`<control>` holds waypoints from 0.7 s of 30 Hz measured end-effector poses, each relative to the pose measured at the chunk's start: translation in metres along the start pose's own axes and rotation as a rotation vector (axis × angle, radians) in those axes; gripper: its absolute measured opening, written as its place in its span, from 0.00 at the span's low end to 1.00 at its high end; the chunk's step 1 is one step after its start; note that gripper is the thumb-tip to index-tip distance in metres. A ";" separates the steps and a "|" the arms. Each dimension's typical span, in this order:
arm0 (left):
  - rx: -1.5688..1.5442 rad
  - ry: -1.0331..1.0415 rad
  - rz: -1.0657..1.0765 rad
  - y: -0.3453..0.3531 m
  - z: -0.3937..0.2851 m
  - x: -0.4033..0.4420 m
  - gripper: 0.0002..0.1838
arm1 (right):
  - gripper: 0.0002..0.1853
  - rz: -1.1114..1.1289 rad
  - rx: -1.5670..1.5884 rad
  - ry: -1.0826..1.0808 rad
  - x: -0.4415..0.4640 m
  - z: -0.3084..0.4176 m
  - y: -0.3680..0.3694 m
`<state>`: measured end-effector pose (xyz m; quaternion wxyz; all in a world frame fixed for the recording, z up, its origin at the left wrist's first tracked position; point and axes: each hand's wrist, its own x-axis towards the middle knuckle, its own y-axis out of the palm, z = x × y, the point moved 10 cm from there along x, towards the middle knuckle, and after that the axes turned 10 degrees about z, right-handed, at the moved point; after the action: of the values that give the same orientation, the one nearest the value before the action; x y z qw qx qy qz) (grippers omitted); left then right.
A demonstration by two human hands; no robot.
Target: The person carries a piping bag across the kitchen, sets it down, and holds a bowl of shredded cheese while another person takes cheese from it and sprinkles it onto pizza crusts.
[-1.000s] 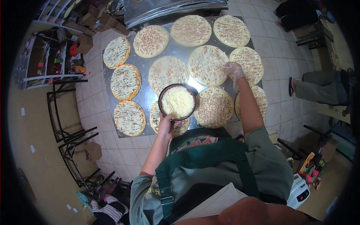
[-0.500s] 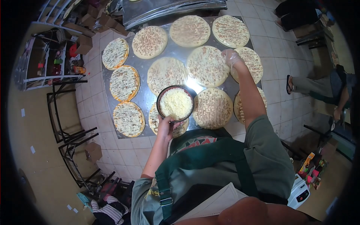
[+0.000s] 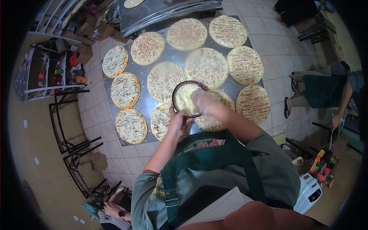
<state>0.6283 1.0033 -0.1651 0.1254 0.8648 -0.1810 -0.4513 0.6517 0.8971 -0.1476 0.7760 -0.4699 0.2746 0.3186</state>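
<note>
While the right hand (image 3: 205, 102) sits in the bowl (image 3: 173, 99), finger closure too blurred to tell, the left hand (image 3: 178, 120) pinches the bowl's near rim over the surface (image 3: 145, 105), toward the near edge. Single-sided grip: hard push could tip it, spilling pale shreds (image 3: 184, 100).

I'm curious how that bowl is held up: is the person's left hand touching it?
Touching. The head view shows the left hand gripping the bowl at its near side, thumb over the rim.
</note>
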 end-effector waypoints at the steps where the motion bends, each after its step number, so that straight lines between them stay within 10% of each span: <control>1: 0.011 -0.010 -0.006 0.002 0.000 0.001 0.31 | 0.16 -0.117 -0.065 -0.056 -0.003 0.012 -0.005; 12: 0.013 -0.008 0.055 0.031 -0.002 0.017 0.22 | 0.11 -0.295 0.846 -0.313 -0.032 -0.060 -0.033; 14: 0.004 -0.035 0.062 0.031 0.000 0.018 0.23 | 0.11 -0.505 1.059 -0.689 -0.040 -0.088 -0.050; 17: -0.045 -0.039 0.014 0.016 0.005 0.011 0.23 | 0.14 -0.801 0.305 -0.729 -0.047 -0.123 -0.070; 19: -0.061 -0.083 0.014 0.003 0.010 0.003 0.24 | 0.15 -0.413 1.279 0.220 -0.035 -0.177 -0.057; 21: -0.057 -0.068 0.000 -0.006 0.010 -0.005 0.25 | 0.15 -0.584 1.245 0.041 0.016 -0.239 -0.051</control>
<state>0.6187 1.0106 -0.1692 0.1438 0.8449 -0.1720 -0.4856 0.6702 0.6667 -0.2286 0.9502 0.0030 0.2833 -0.1297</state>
